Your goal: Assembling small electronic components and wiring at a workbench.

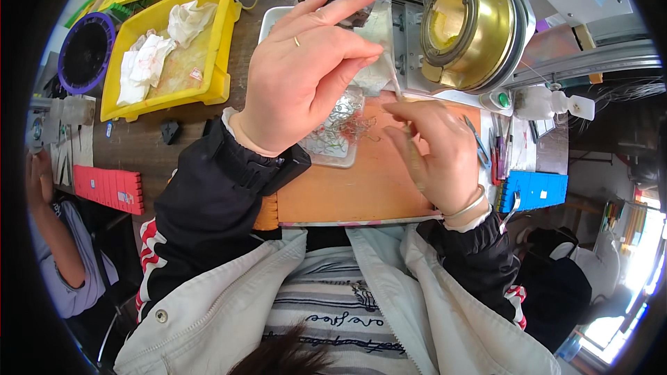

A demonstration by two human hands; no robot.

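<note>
My left hand (299, 73) is raised over the work board, thumb and index finger pinched together and the other fingers stretched out. Whatever sits in that pinch is too small to make out. Lower and to the right, my right hand (438, 153) has its fingers closed round a thin pale rod (397, 87), whose upper end points toward the left fingertips. Between the hands, partly behind my left wrist, lies a clear plastic tray (332, 160) with a tangle of thin, hook-like wire pieces (347, 125). The orange-brown work board (361, 191) is beneath both hands.
A gold metal drum (479, 35) stands at the back right. Tools (499, 142) and a blue foam strip (533, 191) lie on the right. On the left are a yellow tray (226, 42) with white cloths, a purple-rimmed bin (87, 52) and a red strip (108, 187). Another person's arm (59, 236) shows far left.
</note>
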